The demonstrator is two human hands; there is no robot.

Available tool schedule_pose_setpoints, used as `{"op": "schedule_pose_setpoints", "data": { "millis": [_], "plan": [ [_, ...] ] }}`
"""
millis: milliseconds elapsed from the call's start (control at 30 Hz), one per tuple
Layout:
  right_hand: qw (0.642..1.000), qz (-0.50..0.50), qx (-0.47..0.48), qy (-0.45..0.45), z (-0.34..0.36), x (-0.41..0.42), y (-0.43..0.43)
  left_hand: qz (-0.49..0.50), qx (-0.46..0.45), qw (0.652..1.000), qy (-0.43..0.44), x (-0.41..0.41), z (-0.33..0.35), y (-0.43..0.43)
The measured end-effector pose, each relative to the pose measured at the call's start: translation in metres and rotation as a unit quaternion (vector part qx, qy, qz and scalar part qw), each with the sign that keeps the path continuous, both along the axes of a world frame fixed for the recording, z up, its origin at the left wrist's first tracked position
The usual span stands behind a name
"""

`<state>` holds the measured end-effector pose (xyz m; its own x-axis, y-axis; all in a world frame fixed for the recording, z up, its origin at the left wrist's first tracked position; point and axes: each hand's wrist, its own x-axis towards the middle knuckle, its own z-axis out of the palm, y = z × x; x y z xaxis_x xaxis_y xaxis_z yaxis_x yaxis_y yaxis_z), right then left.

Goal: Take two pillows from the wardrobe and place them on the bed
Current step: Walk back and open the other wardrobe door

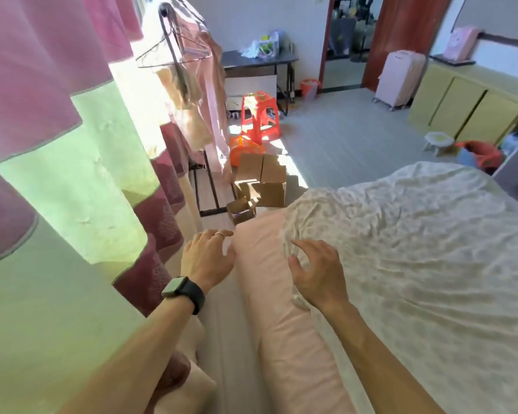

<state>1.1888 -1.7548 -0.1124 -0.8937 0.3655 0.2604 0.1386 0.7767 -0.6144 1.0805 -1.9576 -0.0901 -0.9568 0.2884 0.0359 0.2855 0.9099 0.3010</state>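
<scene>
Hands first: left hand (207,258) and right hand (317,273) were both out in front, fingers loosely spread and a bit curled, holding nothing at all. The left one had a ring (220,234) on a finger and a dark watch (183,289) on the wrist.

Between and just below the two hands ran a long pink strip (269,294) along the near edge of the bed (416,249). Honestly couldn't tell if that was a pillow or just sheet. The right hand hovered over the crumpled white cover, which spread out to its right. No definite pillow anywhere, so I'd guess neither had been fetched yet.

Just left of the left hand hung a pink and green curtain (72,174). Ahead of that hand, near the bed's corner, sat some cardboard boxes (262,180), then an orange basket (245,149) and a red stool (259,118) further on, with a clothes rack (174,55) beside them.

Well beyond the right hand, across the floor, was a run of yellow-green cabinets (461,106). Probably the wardrobe, open at its far right end.

What could go wrong: two pillows held in front would hide the floor, and those boxes are right at the corner, so a trip looks likely. A pillow dropped on that near edge could also slide off.
</scene>
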Motion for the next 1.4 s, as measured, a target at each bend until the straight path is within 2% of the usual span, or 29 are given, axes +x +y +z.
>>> {"op": "schedule_pose_setpoints", "data": {
  "millis": [333,600,1033,1200,1400],
  "plan": [
    [0.999,0.038,0.015,0.011,0.037,-0.195,0.014,0.036,0.021,0.998,0.041,-0.169,0.038,0.011],
    [1.000,0.019,0.013,0.017,0.019,-0.351,0.011,0.002,0.022,0.999,0.042,-0.336,0.018,0.005],
    [0.997,-0.039,-0.026,-0.058,-0.027,-0.528,0.010,-0.070,-0.004,0.996,-0.049,-0.555,-0.042,0.013],
    [0.994,-0.060,-0.042,-0.082,-0.054,-0.619,0.045,-0.104,-0.020,0.992,-0.067,-0.647,-0.068,0.058],
    [0.983,-0.140,-0.087,-0.077,-0.072,-0.728,0.118,-0.173,-0.025,0.980,-0.095,-0.766,-0.072,0.164]
  ]
}}
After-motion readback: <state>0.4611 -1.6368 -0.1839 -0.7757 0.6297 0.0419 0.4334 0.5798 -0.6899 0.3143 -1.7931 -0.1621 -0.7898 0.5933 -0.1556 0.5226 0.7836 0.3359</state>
